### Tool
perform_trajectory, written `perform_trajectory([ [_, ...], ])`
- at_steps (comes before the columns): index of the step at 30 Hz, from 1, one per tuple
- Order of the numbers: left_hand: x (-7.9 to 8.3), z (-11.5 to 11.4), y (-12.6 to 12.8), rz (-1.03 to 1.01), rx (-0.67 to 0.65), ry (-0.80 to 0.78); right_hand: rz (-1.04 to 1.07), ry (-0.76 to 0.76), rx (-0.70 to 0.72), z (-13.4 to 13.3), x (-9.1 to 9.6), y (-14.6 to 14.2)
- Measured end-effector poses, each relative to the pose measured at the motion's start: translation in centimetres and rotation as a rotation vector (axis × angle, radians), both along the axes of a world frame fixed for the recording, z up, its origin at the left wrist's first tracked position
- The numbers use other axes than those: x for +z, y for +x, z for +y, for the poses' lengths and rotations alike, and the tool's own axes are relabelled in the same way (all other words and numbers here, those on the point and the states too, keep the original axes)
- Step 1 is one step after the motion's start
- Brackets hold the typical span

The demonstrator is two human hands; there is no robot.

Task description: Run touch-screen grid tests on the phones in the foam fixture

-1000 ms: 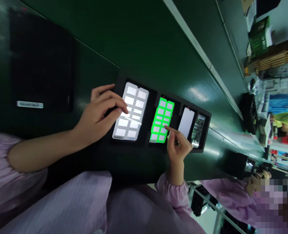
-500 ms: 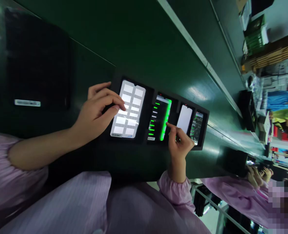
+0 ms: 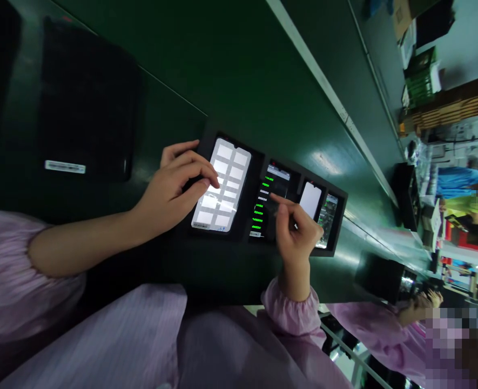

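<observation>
Several lit smartphones lie in a row in the compartments of a black tray. My left hand (image 3: pixel 177 189) reaches over the left edge of the leftmost smartphone (image 3: pixel 230 186), whose bright screen shows white blocks on grey. Its fingers are loosely bent and apart, holding nothing, with the tips at the screen. My right hand (image 3: pixel 299 227) points its index finger at the second smartphone (image 3: pixel 262 205), which shows green and white text lines on black. Its other fingers are curled; whether the fingertip touches the glass I cannot tell. Behind that hand are a white-screened smartphone (image 3: pixel 310 200) and a dark-screened smartphone (image 3: pixel 328 216), both partly covered.
The tray (image 3: pixel 340 227) rests on a dark green bench (image 3: pixel 239 65). At left lies a black slab-like case (image 3: pixel 88 102) with a barcode label. A metal strip (image 3: pixel 311 59) runs along the bench. At right, a co-worker's pink sleeve (image 3: pixel 376 329) is beside a black box (image 3: pixel 380 275).
My right index finger has moved left across the second smartphone. Its bright green band has gone from the screen. My left hand stays over the first phone; the view has shifted slightly.
</observation>
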State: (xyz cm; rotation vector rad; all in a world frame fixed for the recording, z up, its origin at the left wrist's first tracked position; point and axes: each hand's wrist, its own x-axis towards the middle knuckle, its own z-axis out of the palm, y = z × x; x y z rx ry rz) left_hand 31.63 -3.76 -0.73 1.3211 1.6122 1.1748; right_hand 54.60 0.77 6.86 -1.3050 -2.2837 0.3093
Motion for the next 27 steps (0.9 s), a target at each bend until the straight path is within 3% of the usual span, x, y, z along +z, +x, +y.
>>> perform_trajectory([
  [6, 0.0, 0.1, -0.2, -0.020, 0.024, -0.010, -0.108, -0.177, 0.155, 1.2, -0.7, -3.9],
  [22, -0.1, 0.2, -0.3, -0.011, 0.004, 0.021, -0.153, -0.074, 0.051, 4.8, -2.7, -5.5],
  [27, 0.0, 0.3, -0.2, -0.006, -0.005, 0.023, -0.153, -0.026, 0.091, 5.7, -2.8, -5.8],
])
